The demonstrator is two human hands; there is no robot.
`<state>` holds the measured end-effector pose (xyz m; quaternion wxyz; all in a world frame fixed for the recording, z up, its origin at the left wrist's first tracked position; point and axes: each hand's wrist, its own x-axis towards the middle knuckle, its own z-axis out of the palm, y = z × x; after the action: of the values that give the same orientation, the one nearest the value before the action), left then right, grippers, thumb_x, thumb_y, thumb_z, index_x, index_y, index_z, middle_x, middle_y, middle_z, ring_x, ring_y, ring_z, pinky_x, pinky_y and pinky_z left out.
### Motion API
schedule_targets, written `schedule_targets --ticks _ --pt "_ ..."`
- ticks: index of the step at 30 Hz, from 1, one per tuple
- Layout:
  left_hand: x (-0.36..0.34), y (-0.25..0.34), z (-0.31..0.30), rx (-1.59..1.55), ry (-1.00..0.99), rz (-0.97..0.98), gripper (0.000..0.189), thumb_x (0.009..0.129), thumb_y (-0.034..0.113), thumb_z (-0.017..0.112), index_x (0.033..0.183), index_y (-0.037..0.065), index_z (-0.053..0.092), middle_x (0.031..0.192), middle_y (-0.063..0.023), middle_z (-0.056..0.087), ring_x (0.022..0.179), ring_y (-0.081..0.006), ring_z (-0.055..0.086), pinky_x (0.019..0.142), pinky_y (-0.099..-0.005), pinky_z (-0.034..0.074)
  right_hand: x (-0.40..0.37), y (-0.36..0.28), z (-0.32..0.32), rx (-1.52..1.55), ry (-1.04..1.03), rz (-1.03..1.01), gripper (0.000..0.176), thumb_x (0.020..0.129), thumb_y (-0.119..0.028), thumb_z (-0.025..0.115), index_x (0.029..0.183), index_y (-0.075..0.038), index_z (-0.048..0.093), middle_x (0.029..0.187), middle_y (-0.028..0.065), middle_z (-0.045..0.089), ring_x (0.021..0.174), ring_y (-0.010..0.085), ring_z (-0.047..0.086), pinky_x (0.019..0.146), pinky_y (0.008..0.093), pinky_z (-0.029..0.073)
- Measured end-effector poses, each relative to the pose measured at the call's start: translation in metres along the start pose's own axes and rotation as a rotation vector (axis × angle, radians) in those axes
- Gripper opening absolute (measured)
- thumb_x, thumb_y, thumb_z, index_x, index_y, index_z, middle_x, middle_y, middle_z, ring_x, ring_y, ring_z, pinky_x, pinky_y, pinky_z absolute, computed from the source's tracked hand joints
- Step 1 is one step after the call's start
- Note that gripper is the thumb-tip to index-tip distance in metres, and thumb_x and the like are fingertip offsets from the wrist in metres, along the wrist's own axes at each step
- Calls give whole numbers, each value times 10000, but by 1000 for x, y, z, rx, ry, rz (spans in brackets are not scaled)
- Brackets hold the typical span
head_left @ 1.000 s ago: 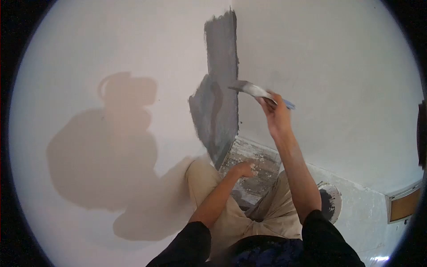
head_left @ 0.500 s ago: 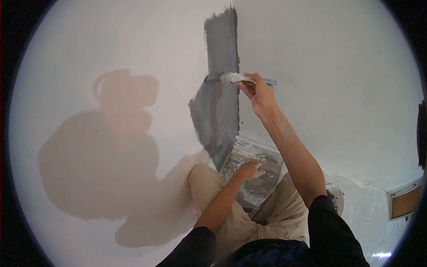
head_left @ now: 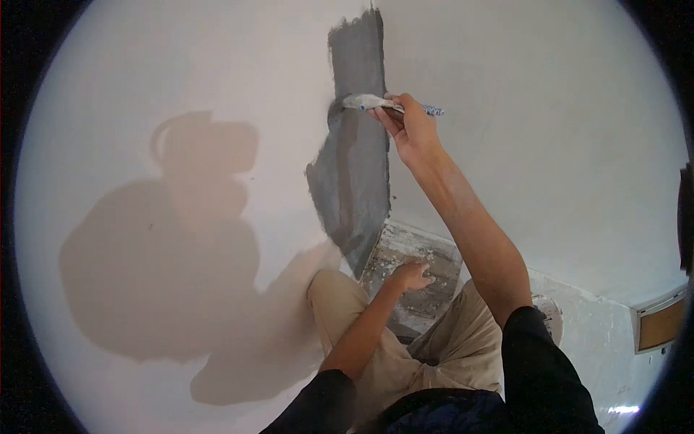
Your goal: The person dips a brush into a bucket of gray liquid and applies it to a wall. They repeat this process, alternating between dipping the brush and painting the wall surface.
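My right hand (head_left: 410, 132) is closed round the handle of a paintbrush (head_left: 370, 102) with a blue-and-white patterned end. The brush lies sideways across a strip of grey coating (head_left: 359, 61), and its bristles touch the wall near the strip's left edge. Below the brush the grey widens to the left, with a darker streak running down it. My left hand (head_left: 412, 277) hangs low in front of my knees, above a paint-spattered board (head_left: 444, 257). Its fingers point right, a little apart, and nothing shows in them.
Pale wall (head_left: 506, 116) meets the grey strip along its right edge. A white bucket (head_left: 551, 318), partly hidden by my right arm, stands at my right. Farther right is a brown panel in a light frame (head_left: 659, 323). My shadow falls on the left wall (head_left: 159, 267).
My right hand has moved the brush up and slightly left along the grey strip, darkening the coating at its left edge. My left hand has stayed nearly still.
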<state>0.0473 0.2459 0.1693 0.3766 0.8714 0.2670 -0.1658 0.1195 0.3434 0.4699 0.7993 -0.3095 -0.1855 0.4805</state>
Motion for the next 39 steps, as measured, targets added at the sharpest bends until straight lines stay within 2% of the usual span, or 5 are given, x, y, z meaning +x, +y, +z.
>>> schedule_targets --ticks 18,21,30,33,39 --pt "10 -11 10 20 86 67 700 821 507 546 1321 30 435 1281 -218 502 1182 -349 486 1005 -410 383 24 -26 43 115 -66 -128 174 834 -9 490 904 151 486 954 232 532 887 362 629 774 239 590" --pt "-2 2 -3 -60 -3 -13 704 820 504 552 1326 30 431 1266 -227 511 1171 -349 496 1000 -406 390 34 -30 52 178 -55 -124 171 829 -1 491 909 150 478 939 231 530 868 360 632 764 240 592" --pt "2 -3 3 -3 14 44 722 833 480 558 1347 2 389 1301 -224 483 1201 -347 471 1019 -406 372 47 -47 74 210 -53 -185 162 838 -4 482 881 152 481 903 220 535 820 342 641 704 234 602" --pt "0 3 -2 -71 -74 -37 729 840 476 550 1370 14 357 1328 -219 457 1232 -337 442 1034 -398 357 47 -49 76 253 -61 -209 175 843 -8 476 892 159 488 914 230 545 803 338 644 687 243 606" --pt "-4 1 -6 -99 -97 -16 733 852 487 528 1391 33 328 1384 -208 395 1272 -326 396 1060 -393 326 12 -56 38 60 -166 -317 252 848 -70 520 969 151 508 958 217 571 884 308 634 808 253 553"
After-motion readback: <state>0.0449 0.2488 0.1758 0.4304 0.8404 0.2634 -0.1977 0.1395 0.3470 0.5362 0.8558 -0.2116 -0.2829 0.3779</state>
